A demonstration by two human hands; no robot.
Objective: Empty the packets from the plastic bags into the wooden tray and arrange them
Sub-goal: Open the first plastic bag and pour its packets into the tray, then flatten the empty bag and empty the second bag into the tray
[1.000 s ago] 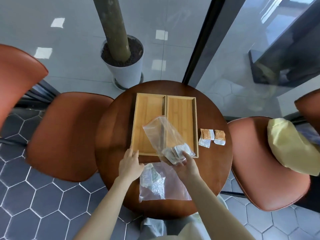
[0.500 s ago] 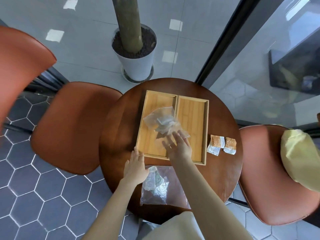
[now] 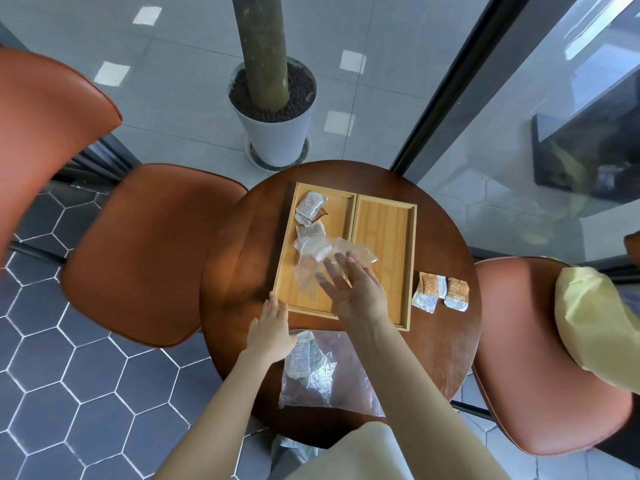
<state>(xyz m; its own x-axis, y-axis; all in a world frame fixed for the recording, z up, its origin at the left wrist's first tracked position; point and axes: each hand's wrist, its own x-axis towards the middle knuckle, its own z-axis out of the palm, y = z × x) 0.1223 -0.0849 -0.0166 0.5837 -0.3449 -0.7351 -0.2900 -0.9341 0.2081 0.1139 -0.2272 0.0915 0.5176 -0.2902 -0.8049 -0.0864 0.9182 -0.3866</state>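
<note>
Wooden tray point(image 3: 384, 237): left compartment holds spilled packets point(image 3: 309, 210) and a clear plastic bag point(image 3: 323, 259); right compartment bare. Right hand point(image 3: 353, 287) spread over bag. Left hand point(image 3: 272, 329) flat, fingers together, at tray's near edge. Second bag point(image 3: 325, 372), still holding packets, lies nearer than tray; two loose packets point(image 3: 440, 295) right of it.

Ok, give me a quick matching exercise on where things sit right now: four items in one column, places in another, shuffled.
Items:
1. clear bag
2. second bag
3. orange packets
4. left hand

Places:
A. on the table to the right of the tray
B. at the tray's near left corner
C. over the tray's left compartment, under the right hand
D. at the table's near edge, packets inside

Pairs: 1-C, 2-D, 3-A, 4-B
</note>
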